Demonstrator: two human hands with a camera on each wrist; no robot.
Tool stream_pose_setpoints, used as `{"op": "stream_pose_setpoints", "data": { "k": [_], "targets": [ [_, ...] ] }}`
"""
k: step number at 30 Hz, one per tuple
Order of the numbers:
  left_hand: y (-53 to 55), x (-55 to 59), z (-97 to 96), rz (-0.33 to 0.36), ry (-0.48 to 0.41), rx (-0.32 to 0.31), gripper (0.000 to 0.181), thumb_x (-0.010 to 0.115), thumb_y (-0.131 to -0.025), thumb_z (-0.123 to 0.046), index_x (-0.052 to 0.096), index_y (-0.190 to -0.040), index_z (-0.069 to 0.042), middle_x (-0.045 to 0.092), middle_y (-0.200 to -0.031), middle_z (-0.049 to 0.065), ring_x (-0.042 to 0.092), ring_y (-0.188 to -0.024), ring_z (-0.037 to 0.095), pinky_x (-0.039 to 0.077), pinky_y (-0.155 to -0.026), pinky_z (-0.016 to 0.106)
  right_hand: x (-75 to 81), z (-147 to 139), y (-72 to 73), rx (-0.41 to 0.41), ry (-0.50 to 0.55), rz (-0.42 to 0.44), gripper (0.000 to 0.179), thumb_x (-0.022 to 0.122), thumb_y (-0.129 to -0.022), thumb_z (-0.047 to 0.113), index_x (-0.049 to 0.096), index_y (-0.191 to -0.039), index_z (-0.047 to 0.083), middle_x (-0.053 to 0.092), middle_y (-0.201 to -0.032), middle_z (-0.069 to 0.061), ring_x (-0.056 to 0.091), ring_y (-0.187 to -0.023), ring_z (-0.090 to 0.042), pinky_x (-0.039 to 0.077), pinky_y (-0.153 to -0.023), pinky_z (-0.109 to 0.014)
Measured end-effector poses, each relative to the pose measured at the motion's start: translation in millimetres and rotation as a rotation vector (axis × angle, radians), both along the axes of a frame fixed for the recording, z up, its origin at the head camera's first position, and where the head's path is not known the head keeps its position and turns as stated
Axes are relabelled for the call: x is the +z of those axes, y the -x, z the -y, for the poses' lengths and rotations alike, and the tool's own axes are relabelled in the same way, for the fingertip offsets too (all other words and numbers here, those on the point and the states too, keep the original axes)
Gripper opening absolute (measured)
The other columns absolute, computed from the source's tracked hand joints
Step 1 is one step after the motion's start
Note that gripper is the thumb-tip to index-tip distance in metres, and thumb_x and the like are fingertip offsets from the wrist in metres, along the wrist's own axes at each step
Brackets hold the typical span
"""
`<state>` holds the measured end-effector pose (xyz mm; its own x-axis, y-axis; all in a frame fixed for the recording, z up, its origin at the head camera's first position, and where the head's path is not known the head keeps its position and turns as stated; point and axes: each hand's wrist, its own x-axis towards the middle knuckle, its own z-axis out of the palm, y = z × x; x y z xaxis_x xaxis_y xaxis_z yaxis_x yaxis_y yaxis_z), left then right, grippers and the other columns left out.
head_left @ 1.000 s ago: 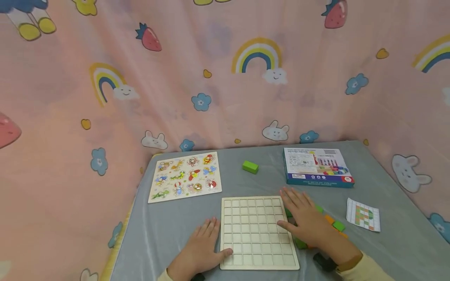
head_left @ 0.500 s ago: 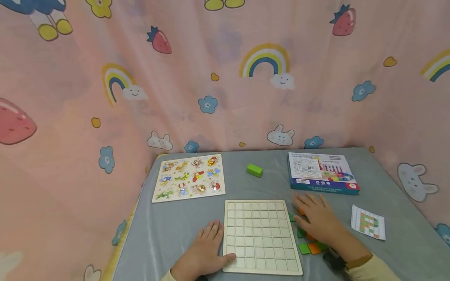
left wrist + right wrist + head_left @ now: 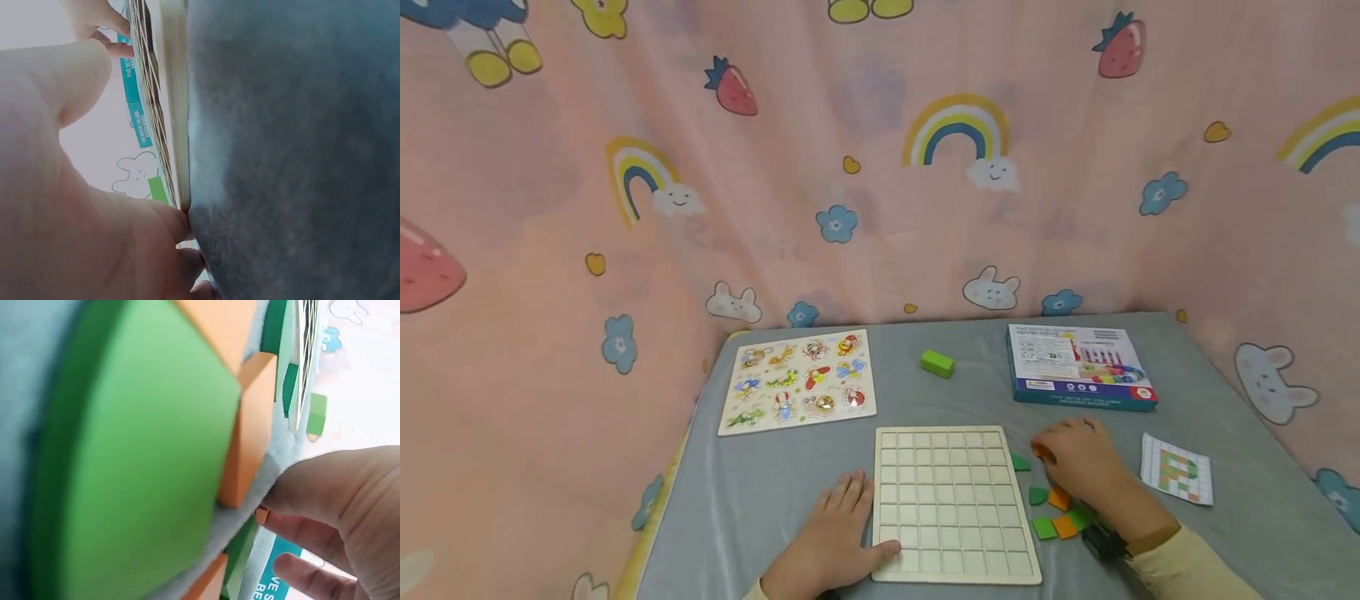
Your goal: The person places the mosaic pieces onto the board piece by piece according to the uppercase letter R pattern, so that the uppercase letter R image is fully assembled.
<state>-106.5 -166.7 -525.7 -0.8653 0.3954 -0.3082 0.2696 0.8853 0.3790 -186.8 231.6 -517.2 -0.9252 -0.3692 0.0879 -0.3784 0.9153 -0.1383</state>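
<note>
My left hand (image 3: 829, 540) lies flat at the left side of a pale wooden grid board (image 3: 953, 505), its thumb over the board's lower left edge. To the right of the board, my right hand (image 3: 1088, 468) pinches an orange tile (image 3: 262, 515) between thumb and fingers. Under and before that hand lie several flat tiles: a green square tile (image 3: 1043, 527), an orange tile (image 3: 1064, 527), a dark green rounded tile (image 3: 1037, 497) and another dark green one (image 3: 1019, 462) by the board's edge. The right wrist view shows a large green tile (image 3: 137, 462) up close.
An insect picture puzzle (image 3: 797, 382) lies at the back left. A green block (image 3: 937, 363) sits behind the board. At the back right is a flat toy box (image 3: 1081, 367), with a pattern card (image 3: 1177, 469) nearer on the grey tablecloth (image 3: 760, 492).
My right hand has drawn back from the board's right edge, uncovering tiles, and its spread fingers have curled onto an orange tile. The left hand has stayed by the board.
</note>
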Motion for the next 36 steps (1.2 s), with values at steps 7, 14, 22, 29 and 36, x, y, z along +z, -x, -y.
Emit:
{"op": "stream_pose_setpoints", "data": {
  "k": [7, 14, 22, 29, 36],
  "targets": [
    [-1.8, 5.3, 1.1, -0.014, -0.014, -0.007, 0.104, 0.051, -0.099, -0.079, 0.028, -0.169, -0.005, 0.021, -0.175, 0.015, 0.018, -0.161, 0.037, 0.022, -0.124, 0.062, 9.7, 14.4, 6.3, 0.0, -0.01, -0.005, 0.013, 0.088, -0.088, 0.02, 0.082, -0.097, 0.013, 0.077, -0.093, 0.0, 0.065, -0.101, -0.037, 0.041, -0.103, -0.073],
    [-0.9, 8.3, 0.1, -0.007, -0.013, -0.005, 0.103, 0.052, -0.1, -0.077, 0.028, -0.169, -0.005, 0.021, -0.175, 0.014, 0.018, -0.161, 0.035, 0.022, -0.125, 0.061, 26.1, 68.9, 9.2, 0.174, 0.051, -0.043, 0.009, 0.089, -0.09, 0.028, 0.083, -0.095, 0.023, 0.075, -0.091, 0.01, 0.067, -0.097, -0.028, 0.045, -0.102, -0.067],
    [-1.4, 8.0, -0.2, -0.023, 0.019, 0.0, 0.103, 0.05, -0.099, -0.079, 0.03, -0.169, -0.006, 0.023, -0.175, 0.013, 0.019, -0.161, 0.034, 0.024, -0.125, 0.058, 19.0, 129.4, 18.8, 0.3, 0.042, -0.031, 0.007, 0.089, -0.09, 0.027, 0.084, -0.089, 0.023, 0.076, -0.09, 0.011, 0.066, -0.097, -0.024, 0.048, -0.1, -0.061],
    [-1.5, 8.6, -0.8, -0.025, 0.027, -0.01, 0.102, 0.049, -0.1, -0.078, 0.029, -0.169, -0.006, 0.024, -0.175, 0.013, 0.019, -0.161, 0.034, 0.024, -0.125, 0.058, 9.7, 147.8, 22.8, 0.332, 0.014, -0.051, 0.008, 0.092, -0.086, 0.022, 0.086, -0.091, 0.021, 0.078, -0.095, 0.009, 0.067, -0.097, -0.025, 0.049, -0.099, -0.06],
    [-1.5, 9.8, 1.2, -0.014, 0.012, 0.002, 0.101, 0.051, -0.1, -0.077, 0.029, -0.169, -0.006, 0.023, -0.175, 0.013, 0.02, -0.161, 0.034, 0.024, -0.125, 0.058, 7.5, 152.8, 24.1, 0.337, 0.015, -0.046, 0.009, 0.092, -0.086, 0.021, 0.086, -0.092, 0.021, 0.079, -0.097, 0.009, 0.066, -0.096, -0.025, 0.049, -0.099, -0.06]
  ]
}}
